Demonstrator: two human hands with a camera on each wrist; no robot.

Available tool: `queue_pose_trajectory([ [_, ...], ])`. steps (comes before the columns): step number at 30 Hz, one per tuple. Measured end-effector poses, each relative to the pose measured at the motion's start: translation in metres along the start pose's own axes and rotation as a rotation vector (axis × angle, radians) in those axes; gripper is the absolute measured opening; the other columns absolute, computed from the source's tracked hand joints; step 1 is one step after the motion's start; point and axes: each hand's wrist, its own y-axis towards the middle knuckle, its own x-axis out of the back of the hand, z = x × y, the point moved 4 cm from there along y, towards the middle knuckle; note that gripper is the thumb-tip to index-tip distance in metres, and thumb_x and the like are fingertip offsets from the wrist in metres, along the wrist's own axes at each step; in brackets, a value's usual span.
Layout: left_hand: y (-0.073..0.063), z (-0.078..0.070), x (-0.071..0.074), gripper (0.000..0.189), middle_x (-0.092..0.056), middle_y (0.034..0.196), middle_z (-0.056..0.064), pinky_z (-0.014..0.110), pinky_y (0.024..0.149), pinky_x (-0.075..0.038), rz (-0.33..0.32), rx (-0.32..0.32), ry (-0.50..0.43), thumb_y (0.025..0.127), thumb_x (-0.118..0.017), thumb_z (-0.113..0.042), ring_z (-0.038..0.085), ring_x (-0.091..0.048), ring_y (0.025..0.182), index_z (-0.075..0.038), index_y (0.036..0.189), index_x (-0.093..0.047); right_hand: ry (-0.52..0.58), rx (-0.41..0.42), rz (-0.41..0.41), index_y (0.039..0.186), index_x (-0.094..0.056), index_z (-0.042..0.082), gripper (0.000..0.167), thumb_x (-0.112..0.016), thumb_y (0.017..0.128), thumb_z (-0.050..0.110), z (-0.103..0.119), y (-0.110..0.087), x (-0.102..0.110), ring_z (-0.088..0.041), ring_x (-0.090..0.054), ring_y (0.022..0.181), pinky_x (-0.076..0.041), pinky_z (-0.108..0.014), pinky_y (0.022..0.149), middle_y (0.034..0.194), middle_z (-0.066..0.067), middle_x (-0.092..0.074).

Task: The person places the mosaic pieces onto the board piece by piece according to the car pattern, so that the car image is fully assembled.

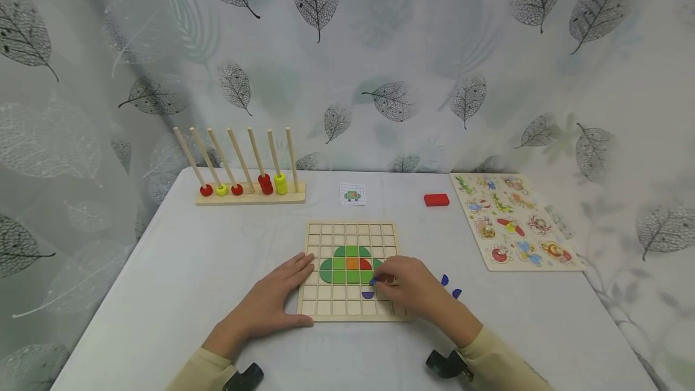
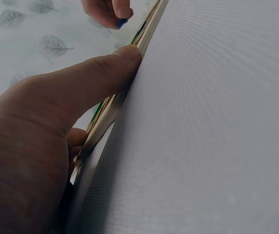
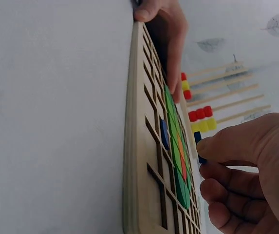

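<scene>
A wooden grid board (image 1: 315, 308) lies flat on the table. In its cells, green pieces (image 1: 339, 277) form a rounded shape around an orange piece (image 1: 352, 263) and a red piece (image 1: 365, 264). Below them sits a blue half-round piece (image 1: 367, 295). My left hand (image 1: 274, 297) rests along the board's left side, fingers extended, its thumb at the near-left corner. Over the board's right part, my right hand (image 1: 415, 291) pinches another small blue piece (image 3: 199, 146) between thumb and forefinger. In the right wrist view, the piece stands just above the board.
Two blue pieces (image 1: 444, 280) lie right of the right hand. A pattern card (image 1: 353, 194) and a red block (image 1: 437, 200) lie behind the board. A peg stand (image 1: 251, 198) with red and yellow beads is back left; an insect picture board (image 1: 516, 222) is at right.
</scene>
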Motion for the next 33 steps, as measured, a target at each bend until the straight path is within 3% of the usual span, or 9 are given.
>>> queue_pose_trajectory([
  [13, -0.001, 0.0, 0.001, 0.107, -0.031, 0.177, -0.002, 0.06, 0.123, -0.036, -0.005, -0.002, -0.002, 0.086, -0.078, -0.075, 0.024, -0.024, 0.164, -0.01, 0.166, -0.046, -0.047, 0.012, 0.05, 0.1, -0.082, 0.019, 0.009, -0.087, 0.093, 0.018, 0.006, 0.004, -0.018, -0.004, -0.056, 0.081, -0.056, -0.028, 0.076, 0.089, 0.015, -0.067],
  [24, 0.0, 0.0, 0.001, 0.109, -0.029, 0.177, -0.004, 0.057, 0.124, -0.035, 0.013, 0.019, -0.008, 0.085, -0.078, -0.075, 0.021, -0.022, 0.164, -0.011, 0.167, -0.044, -0.06, 0.065, 0.05, 0.099, -0.082, 0.017, 0.007, -0.087, 0.093, 0.015, 0.009, 0.005, -0.02, -0.003, -0.054, 0.079, -0.053, -0.025, 0.071, 0.088, 0.014, -0.066],
  [33, 0.0, 0.0, 0.001, 0.108, -0.031, 0.177, -0.003, 0.058, 0.123, -0.036, -0.005, -0.005, 0.006, 0.086, -0.078, -0.075, 0.023, -0.024, 0.164, -0.01, 0.166, -0.046, -0.06, 0.065, 0.055, 0.101, -0.084, 0.016, 0.008, -0.086, 0.094, 0.014, 0.01, 0.004, -0.02, -0.003, -0.055, 0.08, -0.055, -0.025, 0.073, 0.09, 0.014, -0.068],
])
